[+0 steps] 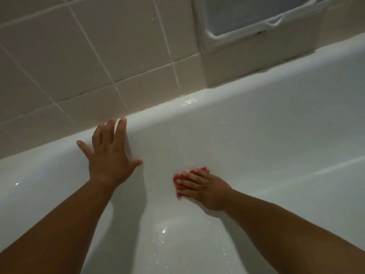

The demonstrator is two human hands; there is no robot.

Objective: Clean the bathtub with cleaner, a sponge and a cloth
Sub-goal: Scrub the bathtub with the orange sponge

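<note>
Currently, in the head view, we see the left hand (109, 155) lying flat, fingers spread, on the tub (256, 135) wall just below the rim. The right hand (203, 186) presses a red cloth (177, 179) against the wet wall, fingers straight, lower down than the tiles (79, 56).

Glossy beige square ceramic wall tiles (88, 46) are filling the far and left side, with white grout lines (111, 76) running diagonally between them. A white moulded recessed soap niche (246, 14) is sitting in the wall at far right, cut off by the top edge. A white caulk seam (158, 108) is running along the tiles' bottom edge. Small water droplets (153, 19) are clinging to a tile at top centre.
</note>
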